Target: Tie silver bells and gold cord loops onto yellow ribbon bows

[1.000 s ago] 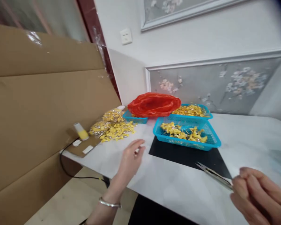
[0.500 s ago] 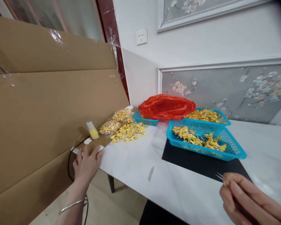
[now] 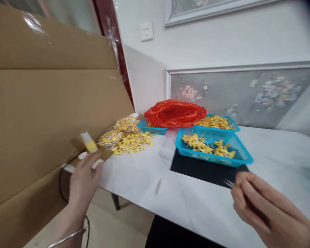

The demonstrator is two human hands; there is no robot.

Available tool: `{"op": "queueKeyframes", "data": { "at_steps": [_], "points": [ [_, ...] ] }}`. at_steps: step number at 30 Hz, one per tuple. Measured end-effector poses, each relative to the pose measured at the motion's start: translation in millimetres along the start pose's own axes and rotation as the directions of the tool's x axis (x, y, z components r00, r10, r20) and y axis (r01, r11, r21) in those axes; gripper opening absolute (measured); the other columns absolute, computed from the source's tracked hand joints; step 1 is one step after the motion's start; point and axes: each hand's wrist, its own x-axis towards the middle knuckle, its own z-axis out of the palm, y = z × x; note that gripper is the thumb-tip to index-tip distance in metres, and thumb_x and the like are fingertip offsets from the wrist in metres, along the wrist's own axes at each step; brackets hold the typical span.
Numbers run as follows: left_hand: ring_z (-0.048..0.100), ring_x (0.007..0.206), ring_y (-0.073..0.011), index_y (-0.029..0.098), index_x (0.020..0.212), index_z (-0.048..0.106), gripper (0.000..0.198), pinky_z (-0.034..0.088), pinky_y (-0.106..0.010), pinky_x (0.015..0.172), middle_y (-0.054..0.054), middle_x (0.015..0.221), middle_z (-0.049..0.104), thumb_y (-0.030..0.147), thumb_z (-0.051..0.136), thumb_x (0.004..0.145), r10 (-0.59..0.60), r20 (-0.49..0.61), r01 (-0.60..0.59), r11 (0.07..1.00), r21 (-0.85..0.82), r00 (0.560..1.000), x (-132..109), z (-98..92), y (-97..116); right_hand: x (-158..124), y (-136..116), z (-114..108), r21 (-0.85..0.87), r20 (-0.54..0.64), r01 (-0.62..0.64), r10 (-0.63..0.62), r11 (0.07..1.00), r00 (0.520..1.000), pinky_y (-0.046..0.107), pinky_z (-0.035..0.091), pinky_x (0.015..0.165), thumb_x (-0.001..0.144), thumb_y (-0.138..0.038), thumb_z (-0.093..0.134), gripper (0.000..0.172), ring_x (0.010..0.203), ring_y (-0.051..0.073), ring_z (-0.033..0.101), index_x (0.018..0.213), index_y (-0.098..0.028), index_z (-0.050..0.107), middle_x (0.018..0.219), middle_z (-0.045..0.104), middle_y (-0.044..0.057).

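Note:
My left hand (image 3: 84,181) is over the table's left end, slightly blurred, fingers apart and nothing visible held in them. Close by its fingertips stands a white and yellow cone-shaped object (image 3: 89,142), with small white pieces beside it. My right hand (image 3: 267,210) is closed on tweezers (image 3: 228,183), whose thin tips point left over the black mat (image 3: 196,168). On that mat sits a blue basket (image 3: 214,160) holding yellow ribbon-like pieces with shiny beads (image 3: 196,142). A heap of similar yellow pieces (image 3: 131,142) lies on the table between my hands, further back.
An open red plastic bag (image 3: 174,113) rests over a smaller blue basket (image 3: 152,130) at the back. Behind the front basket is another blue basket (image 3: 234,128) of yellow pieces. A tall cardboard sheet (image 3: 46,113) walls off the left side, and a dark cable (image 3: 60,186) hangs there.
The view has swung, so the scene sits further left. My left hand has lifted a little, its fingers spreading from the tabletop. My right hand keeps hold of the tweezers.

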Motion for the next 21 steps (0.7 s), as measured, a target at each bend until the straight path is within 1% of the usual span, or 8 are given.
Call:
{"op": "queueKeyframes", "data": {
  "at_steps": [2, 5, 7, 8, 9, 12, 17, 21],
  "points": [
    [0.053, 0.126, -0.0325, 0.018, 0.126, 0.059, 0.038, 0.041, -0.048, 0.106, -0.012, 0.141, 0.057, 0.036, 0.053, 0.093, 0.012, 0.037, -0.003, 0.976, -0.219, 0.999, -10.8, 12.3, 34.7, 6.4, -21.8, 8.3, 0.012, 0.020, 0.042, -0.042, 0.999, 0.999, 0.024, 0.042, 0.043, 0.082, -0.046, 0.073, 0.022, 0.053, 0.015, 0.050, 0.084, -0.027, 0.065, 0.064, 0.059, 0.002],
    [0.067, 0.100, -0.0263, 0.024, 0.125, 0.062, 0.041, 0.055, -0.036, 0.082, -0.008, 0.129, 0.068, 0.046, 0.057, 0.091, 0.137, 0.278, 0.035, 0.844, -0.536, 0.951, -41.8, 32.6, 100.7, 15.7, -60.4, 25.4, 0.073, 0.145, 0.071, -0.081, 0.995, 0.986, 0.021, 0.025, 0.042, 0.095, -0.034, 0.060, 0.015, 0.042, 0.005, 0.028, 0.084, -0.023, 0.057, 0.061, 0.052, -0.005],
    [0.067, 0.104, -0.0234, 0.027, 0.118, 0.068, 0.033, 0.053, -0.025, 0.070, -0.006, 0.127, 0.070, 0.045, 0.057, 0.093, 0.262, 0.419, 0.127, 0.701, -0.701, 0.869, -67.6, 42.9, 144.2, 21.0, -88.9, 36.4, 0.100, 0.190, 0.110, -0.127, 0.989, 0.974, 0.020, 0.022, 0.042, 0.099, -0.026, 0.051, 0.018, 0.041, 0.003, 0.027, 0.082, -0.021, 0.053, 0.064, 0.053, -0.006],
    [0.061, 0.118, -0.0256, 0.026, 0.117, 0.069, 0.029, 0.050, -0.022, 0.068, -0.008, 0.134, 0.066, 0.040, 0.060, 0.093, 0.332, 0.558, 0.397, 0.442, -0.804, 0.760, -79.9, 47.5, 163.4, 23.0, -103.3, 41.2, 0.108, 0.203, 0.133, -0.153, 0.985, 0.967, 0.019, 0.021, 0.042, 0.100, -0.023, 0.046, 0.020, 0.040, 0.002, 0.026, 0.081, -0.021, 0.053, 0.064, 0.053, -0.007],
    [0.059, 0.123, -0.0267, 0.027, 0.117, 0.068, 0.029, 0.048, -0.021, 0.063, -0.009, 0.135, 0.066, 0.042, 0.056, 0.095, 0.405, 0.598, 0.487, 0.350, -0.800, 0.692, -90.9, 52.0, 180.3, 24.9, -117.2, 45.4, 0.115, 0.214, 0.158, -0.180, 0.981, 0.960, 0.018, 0.022, 0.043, 0.101, -0.021, 0.042, 0.023, 0.040, 0.001, 0.027, 0.080, -0.021, 0.052, 0.063, 0.051, -0.008],
    [0.054, 0.130, -0.0318, 0.028, 0.123, 0.066, 0.033, 0.045, -0.021, 0.056, -0.013, 0.142, 0.059, 0.044, 0.053, 0.096, 0.538, 0.608, 0.598, 0.223, -0.770, 0.583, -111.6, 66.3, 217.9, 30.2, -152.3, 55.3, 0.139, 0.235, 0.208, -0.236, 0.968, 0.943, 0.015, 0.023, 0.045, 0.102, -0.017, 0.034, 0.029, 0.040, -0.003, 0.030, 0.081, -0.020, 0.053, 0.065, 0.048, -0.011],
    [0.038, 0.142, -0.0291, 0.037, 0.141, 0.046, 0.057, 0.046, -0.021, 0.064, -0.008, 0.160, 0.037, 0.053, 0.061, 0.089, 0.643, 0.509, 0.648, 0.027, -0.761, 0.572, -117.5, 78.4, 261.9, 40.8, -183.7, 72.9, 0.238, 0.271, 0.205, -0.268, 0.949, 0.925, 0.012, 0.021, 0.039, 0.105, -0.009, 0.024, 0.041, 0.039, -0.003, 0.030, 0.071, -0.016, 0.046, 0.063, 0.047, -0.010],
    [0.066, 0.100, -0.0238, 0.032, 0.139, 0.047, 0.072, 0.044, -0.021, 0.055, -0.011, 0.117, 0.069, 0.048, 0.078, 0.076, 0.722, 0.535, 0.745, 0.041, -0.666, 0.438, -122.1, 70.9, 282.0, 49.0, -198.7, 78.8, 0.181, 0.216, 0.294, -0.329, 0.939, 0.919, 0.014, 0.021, 0.037, 0.105, -0.006, 0.029, 0.039, 0.039, -0.001, 0.026, 0.070, -0.018, 0.040, 0.065, 0.042, -0.009]
  ]
}}
